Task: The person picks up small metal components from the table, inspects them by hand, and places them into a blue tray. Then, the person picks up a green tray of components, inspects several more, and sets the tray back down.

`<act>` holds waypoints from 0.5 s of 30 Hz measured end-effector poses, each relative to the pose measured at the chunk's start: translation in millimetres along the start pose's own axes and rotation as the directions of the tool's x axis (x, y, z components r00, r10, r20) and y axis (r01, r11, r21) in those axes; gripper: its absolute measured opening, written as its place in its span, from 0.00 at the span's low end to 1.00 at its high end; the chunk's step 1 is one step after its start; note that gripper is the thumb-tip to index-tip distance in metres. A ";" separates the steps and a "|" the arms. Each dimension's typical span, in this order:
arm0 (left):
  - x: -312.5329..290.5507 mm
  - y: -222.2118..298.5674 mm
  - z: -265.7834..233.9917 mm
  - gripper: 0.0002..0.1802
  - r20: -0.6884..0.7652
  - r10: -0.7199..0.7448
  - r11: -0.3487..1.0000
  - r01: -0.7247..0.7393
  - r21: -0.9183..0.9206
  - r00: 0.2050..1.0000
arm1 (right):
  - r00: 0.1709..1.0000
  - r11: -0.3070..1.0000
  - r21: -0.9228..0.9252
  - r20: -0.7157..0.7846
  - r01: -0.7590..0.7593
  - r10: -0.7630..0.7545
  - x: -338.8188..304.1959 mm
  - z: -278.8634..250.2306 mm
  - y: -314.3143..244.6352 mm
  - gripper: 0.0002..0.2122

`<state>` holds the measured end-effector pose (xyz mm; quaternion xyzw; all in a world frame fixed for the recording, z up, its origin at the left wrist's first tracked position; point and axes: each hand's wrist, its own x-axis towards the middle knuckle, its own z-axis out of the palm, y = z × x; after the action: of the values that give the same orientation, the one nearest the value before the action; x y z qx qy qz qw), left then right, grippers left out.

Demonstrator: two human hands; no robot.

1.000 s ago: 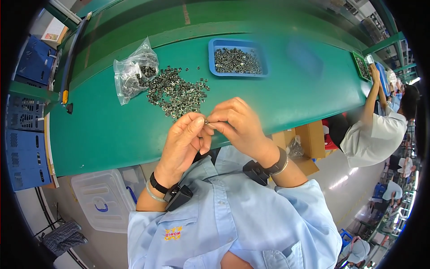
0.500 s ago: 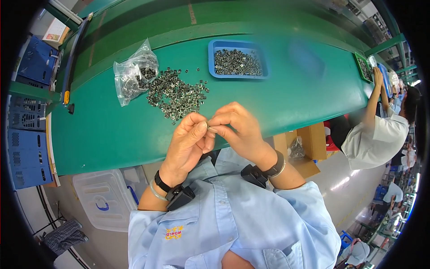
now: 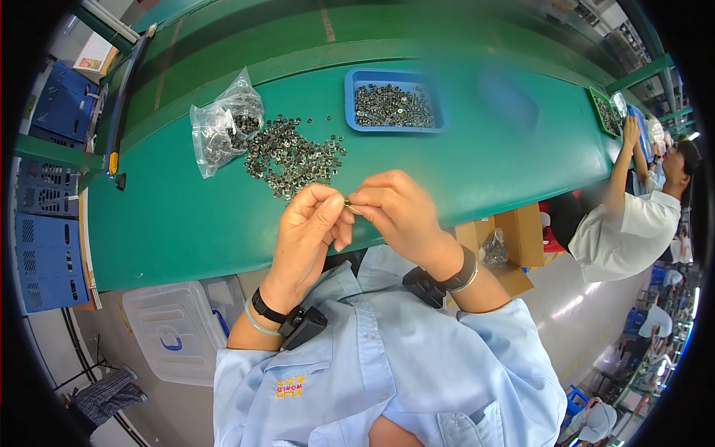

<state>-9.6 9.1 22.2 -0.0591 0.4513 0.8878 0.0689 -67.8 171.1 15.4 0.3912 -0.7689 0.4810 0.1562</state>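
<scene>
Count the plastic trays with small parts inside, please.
2: the blue rectangular plastic tray, beyond the right hand, and the green plastic tray, near the co-worker's hands. The blurred blue shape between is unclear; some may be hidden.

On the left chest of my light blue shirt (image 3: 350, 372) I wear embroidered lettering (image 3: 290, 387) in three short rows, yellow-orange at top and bottom with a red row between; from where I look down, it stands upside down. Ahead and to my left, a pale sheet (image 3: 92, 59) carries small printed marks, too fine for me to read.
</scene>
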 end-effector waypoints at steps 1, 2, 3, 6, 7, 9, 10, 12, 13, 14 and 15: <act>-0.7 0.4 1.4 0.07 0.011 -0.008 0.998 0.008 -0.059 1.000 | 1.000 0.999 0.043 -0.026 -0.017 0.018 -0.7 0.6 -0.3 0.07; -1.8 1.0 2.6 0.07 0.010 -0.005 0.998 0.006 -0.059 1.000 | 1.000 0.999 0.045 -0.025 -0.015 0.016 -1.1 0.6 -1.9 0.07; -2.8 1.4 4.0 0.07 0.037 -0.037 0.990 0.042 -0.135 0.999 | 0.998 0.994 0.099 -0.027 -0.053 0.056 -1.6 0.4 -4.0 0.07; -4.7 0.1 4.7 0.07 0.098 -0.093 0.952 0.117 -0.282 0.991 | 0.990 0.970 0.208 -0.023 -0.129 0.136 -2.6 0.8 -7.6 0.07; -4.7 -3.1 2.8 0.08 0.124 -0.081 0.949 0.114 -0.293 0.989 | 0.992 0.968 0.224 -0.033 -0.114 0.125 -2.8 1.2 -8.3 0.06; -4.6 -8.0 -0.4 0.09 0.175 -0.055 0.943 0.108 -0.314 0.983 | 0.993 0.963 0.255 -0.054 -0.086 0.103 -3.0 1.9 -9.3 0.06; -4.7 -8.2 -0.6 0.09 0.175 -0.054 0.943 0.108 -0.315 0.983 | 0.993 0.963 0.255 -0.054 -0.085 0.102 -2.9 1.9 -9.8 0.06; -4.7 -8.6 -1.0 0.10 0.192 -0.051 0.941 0.111 -0.319 0.980 | 0.995 0.963 0.261 -0.046 -0.072 0.087 -2.7 1.6 -10.5 0.06; -4.6 -8.7 -1.2 0.10 0.200 -0.049 0.940 0.113 -0.321 0.978 | 0.996 0.962 0.264 -0.043 -0.066 0.080 -2.7 1.4 -10.7 0.06; -4.8 -8.6 -1.1 0.10 0.201 -0.050 0.940 0.114 -0.322 0.978 | 0.996 0.962 0.263 -0.042 -0.066 0.080 -2.6 1.1 -10.5 0.06; -5.4 -8.1 -0.8 0.10 0.204 -0.055 0.940 0.120 -0.320 0.977 | 0.998 0.965 0.257 -0.042 -0.041 0.054 -2.3 0.6 -10.1 0.06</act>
<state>-2.8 12.8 16.2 -0.0038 0.2844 0.9483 0.1407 -58.6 169.3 19.9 0.3777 -0.7054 0.5893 0.1115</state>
